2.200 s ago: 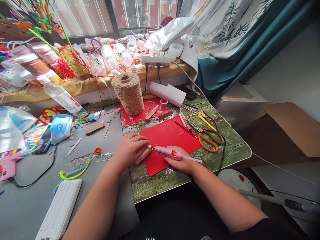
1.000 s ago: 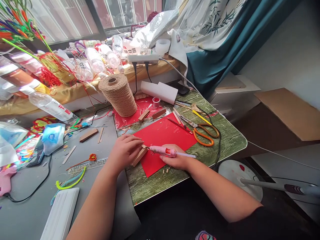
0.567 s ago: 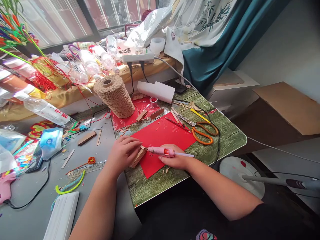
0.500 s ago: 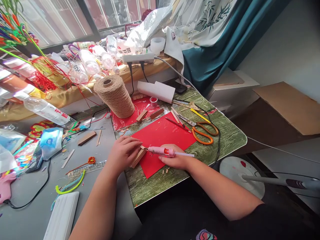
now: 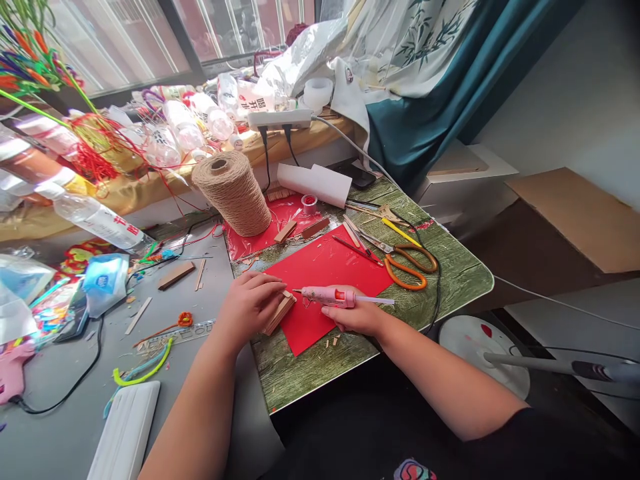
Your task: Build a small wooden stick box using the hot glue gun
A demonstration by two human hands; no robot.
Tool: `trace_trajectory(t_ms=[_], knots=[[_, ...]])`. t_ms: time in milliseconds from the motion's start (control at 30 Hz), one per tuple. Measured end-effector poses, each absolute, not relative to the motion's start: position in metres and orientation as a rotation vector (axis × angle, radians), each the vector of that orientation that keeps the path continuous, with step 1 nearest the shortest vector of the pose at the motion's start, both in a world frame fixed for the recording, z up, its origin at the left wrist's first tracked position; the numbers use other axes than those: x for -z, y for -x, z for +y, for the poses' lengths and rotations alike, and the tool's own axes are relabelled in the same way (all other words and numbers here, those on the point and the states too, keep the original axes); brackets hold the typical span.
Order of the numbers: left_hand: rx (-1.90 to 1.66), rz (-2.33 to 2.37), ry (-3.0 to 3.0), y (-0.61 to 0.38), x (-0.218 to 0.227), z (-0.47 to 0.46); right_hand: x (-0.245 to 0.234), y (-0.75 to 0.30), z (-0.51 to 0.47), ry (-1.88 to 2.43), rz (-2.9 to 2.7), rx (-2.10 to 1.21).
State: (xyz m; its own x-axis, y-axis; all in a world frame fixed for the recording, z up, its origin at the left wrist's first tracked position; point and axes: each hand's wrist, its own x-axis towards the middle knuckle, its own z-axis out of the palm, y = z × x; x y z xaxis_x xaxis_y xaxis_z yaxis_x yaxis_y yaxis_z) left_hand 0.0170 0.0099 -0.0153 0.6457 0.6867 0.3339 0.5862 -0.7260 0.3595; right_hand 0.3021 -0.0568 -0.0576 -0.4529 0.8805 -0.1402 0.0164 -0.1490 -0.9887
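Observation:
My left hand (image 5: 253,303) is closed over a small wooden block (image 5: 281,313), which looks built from stacked strips, at the left edge of a red sheet (image 5: 330,267). Part of the block is hidden under my fingers. In my right hand (image 5: 357,313) is a pink hot glue gun (image 5: 327,296), a white glue stick (image 5: 375,301) poking out of its back. Its nozzle points left, just above the block's upper end and a little apart from it. Small wood scraps (image 5: 333,341) lie by the sheet's lower edge.
Orange-handled scissors (image 5: 407,267) and a red pencil (image 5: 356,250) lie right of the sheet. Behind stands a big twine spool (image 5: 233,193). A white power bank (image 5: 125,430) and a ruler (image 5: 195,332) lie on the grey table at left. A black cable (image 5: 438,293) runs along the right side.
My right hand has drawn the glue gun slightly right and up, so its nozzle has come away from the block. My left hand stays on the block.

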Motion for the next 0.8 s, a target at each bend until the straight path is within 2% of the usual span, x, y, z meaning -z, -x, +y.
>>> trace_trajectory(t_ms=[800], knots=[[-0.636,1.053,-2.672,-0.0141,0.0215,0.0135,0.0581,-0.2992,-0.0576,1.050,-1.431,-1.661]])
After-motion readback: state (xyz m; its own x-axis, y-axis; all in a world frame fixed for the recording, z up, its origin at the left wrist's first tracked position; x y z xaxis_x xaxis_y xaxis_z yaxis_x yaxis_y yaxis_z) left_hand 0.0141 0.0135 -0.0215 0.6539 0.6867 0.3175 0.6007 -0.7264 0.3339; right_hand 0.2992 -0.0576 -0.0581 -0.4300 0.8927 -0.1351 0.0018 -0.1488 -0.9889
